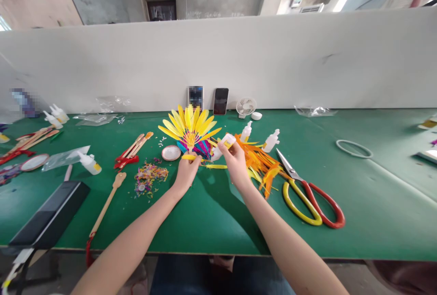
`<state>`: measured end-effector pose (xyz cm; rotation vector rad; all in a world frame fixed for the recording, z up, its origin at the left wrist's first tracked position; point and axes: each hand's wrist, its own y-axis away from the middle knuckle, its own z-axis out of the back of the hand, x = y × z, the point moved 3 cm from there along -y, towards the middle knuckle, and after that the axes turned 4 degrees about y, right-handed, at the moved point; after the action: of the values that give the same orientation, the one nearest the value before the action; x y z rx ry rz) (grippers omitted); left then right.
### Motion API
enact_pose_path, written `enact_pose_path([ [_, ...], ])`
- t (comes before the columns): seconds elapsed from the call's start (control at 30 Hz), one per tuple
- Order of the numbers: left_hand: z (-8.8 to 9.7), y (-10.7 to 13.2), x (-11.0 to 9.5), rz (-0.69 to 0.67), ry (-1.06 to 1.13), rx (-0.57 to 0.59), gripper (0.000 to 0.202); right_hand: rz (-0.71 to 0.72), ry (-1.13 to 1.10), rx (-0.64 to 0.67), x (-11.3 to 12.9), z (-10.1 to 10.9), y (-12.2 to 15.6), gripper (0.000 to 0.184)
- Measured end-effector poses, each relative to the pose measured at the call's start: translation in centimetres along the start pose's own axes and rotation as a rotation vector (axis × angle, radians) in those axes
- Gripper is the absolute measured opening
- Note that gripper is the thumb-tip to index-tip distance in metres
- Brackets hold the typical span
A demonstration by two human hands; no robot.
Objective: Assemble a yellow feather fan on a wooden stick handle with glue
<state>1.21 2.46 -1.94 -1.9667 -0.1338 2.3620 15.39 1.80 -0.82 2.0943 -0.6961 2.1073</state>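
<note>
My left hand (pixel 186 172) is closed around the base of a fan of yellow feathers (pixel 191 124), spread upward in a half circle. A loose yellow feather (pixel 188 157) lies across its fingertips. Tilted in my right hand (pixel 235 163) is a white glue bottle (pixel 228 140) with a yellow label, close to the right side of the fan. Its nozzle end is hard to make out. Behind the hands lie purple and blue feathers (pixel 204 149), partly hidden. Another yellow feather (pixel 216 166) rests on the table between my hands.
Orange feathers (pixel 261 163) and large scissors (pixel 307 195) lie on the right. Glue bottles (pixel 272 140) stand behind them. On the left are wooden sticks with red tassels (pixel 108 204), coloured scraps (pixel 150 176), a round white dish (pixel 171 152) and a black box (pixel 51 213). Phones (pixel 221 101) and a small fan (pixel 246 106) stand at the back.
</note>
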Motion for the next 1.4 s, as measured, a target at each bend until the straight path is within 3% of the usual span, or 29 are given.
enact_pose_path([
  [0.13, 0.0, 0.0, 0.1, 0.015, 0.014, -0.003, 0.023, 0.002, -0.020, -0.077, 0.0, 0.2, -0.1, 0.032],
  [0.33, 0.0, 0.1, -0.3, -0.014, 0.019, -0.017, 0.021, -0.019, -0.072, 0.054, 0.1, -0.6, 0.3, 0.033],
  [0.6, 0.2, 0.1, -0.5, -0.017, 0.008, -0.019, 0.023, -0.054, -0.051, -0.066, 0.1, 0.2, 0.1, 0.033],
  [0.87, 0.1, 0.1, -0.7, -0.067, -0.037, -0.034, 0.022, -0.020, -0.105, 0.064, 0.4, -0.8, 0.4, 0.032],
  [1.17, 0.3, -0.2, -0.2, -0.033, 0.014, -0.029, 0.021, -0.065, -0.027, -0.086, 0.2, 0.2, 0.1, 0.032],
  [1.4, 0.4, -0.1, -0.9, -0.011, 0.015, -0.055, 0.019, -0.041, -0.011, 0.031, 0.2, -0.3, 0.1, 0.034],
])
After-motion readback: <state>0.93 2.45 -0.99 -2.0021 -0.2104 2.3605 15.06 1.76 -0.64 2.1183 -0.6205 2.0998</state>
